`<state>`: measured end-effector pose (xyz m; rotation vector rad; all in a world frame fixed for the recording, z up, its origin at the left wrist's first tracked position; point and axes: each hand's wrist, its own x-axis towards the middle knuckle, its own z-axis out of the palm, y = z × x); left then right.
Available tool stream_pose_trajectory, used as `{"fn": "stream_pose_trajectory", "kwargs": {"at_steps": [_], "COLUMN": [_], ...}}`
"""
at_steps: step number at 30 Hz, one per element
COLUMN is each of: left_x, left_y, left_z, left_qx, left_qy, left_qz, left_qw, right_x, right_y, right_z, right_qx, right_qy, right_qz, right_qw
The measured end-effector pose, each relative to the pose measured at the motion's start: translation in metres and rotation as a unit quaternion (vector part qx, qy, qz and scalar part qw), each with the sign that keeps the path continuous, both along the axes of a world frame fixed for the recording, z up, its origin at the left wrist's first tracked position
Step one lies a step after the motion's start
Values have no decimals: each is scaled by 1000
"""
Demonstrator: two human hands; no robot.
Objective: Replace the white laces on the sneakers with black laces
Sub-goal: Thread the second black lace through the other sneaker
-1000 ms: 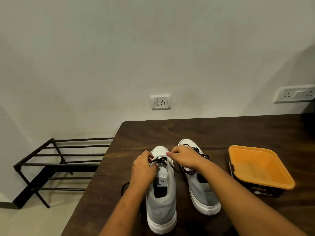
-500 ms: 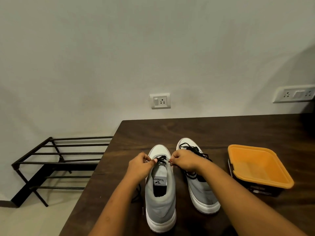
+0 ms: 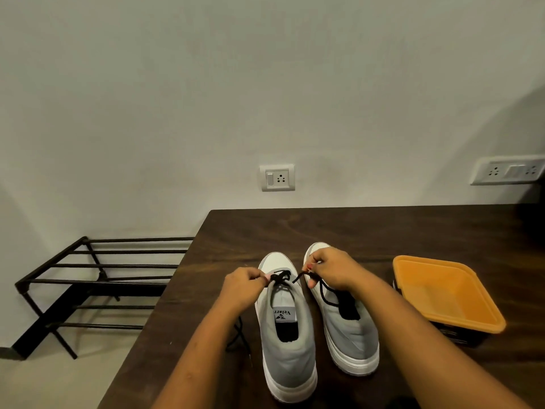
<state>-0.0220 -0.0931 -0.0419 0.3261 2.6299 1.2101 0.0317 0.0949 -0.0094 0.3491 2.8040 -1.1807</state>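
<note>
Left hand point(image 3: 244, 283) and right hand point(image 3: 330, 270) each pinch the black lace point(image 3: 280, 276) on the left grey sneaker point(image 3: 287, 349); I see the right hand has drawn farther away since.

The only camera rides on my head, a wide-angle view facing forward and down over the worktop point(image 3: 368, 231) to the wall point(image 3: 265, 84) behind it, near enough that my left hand point(image 3: 243, 286) and right hand point(image 3: 333, 270) sit low at centre.
</note>
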Motion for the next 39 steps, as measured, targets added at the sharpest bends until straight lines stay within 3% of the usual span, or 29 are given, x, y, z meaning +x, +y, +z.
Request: {"fn": "stream_pose_trajectory", "kwargs": {"at_steps": [3,6,12,18,21,24,27,30,33,39], "left_x": [-6,-7,4,20,20,18,19,23,25,24], "left_y": [-6,-9,-3,16,21,20,19,20,18,13], "left_z": [3,3,0,-6,-7,-9,-9,-10,-10,-9], "left_qx": [-22,-31,-119,-200,-194,-137,-99,-100,-173,-299], "left_qy": [-38,-51,113,123,145,150,176,217,249,275], "left_qz": [-53,-85,-38,-84,-62,-19,16,1,-15,-49], "left_qw": [998,995,986,968,968,979,979,971,953,913], "right_x": [-2,-9,-8,6,5,-3,-6,-5,-2,-5], "right_y": [-2,-2,-2,0,0,-12,-30,-38,-44,-37], "right_z": [-4,-8,2,26,25,1,-16,-15,-14,-20], "right_qx": [10,53,-28,4,82,62,88,167,238,193], "right_qy": [10,116,317,408,331,128,-16,-29,-40,-106], "right_qz": [-8,-74,-142,-170,-126,-19,17,-21,-11,-63], "right_qw": [1000,989,937,897,932,990,996,985,970,974]}}
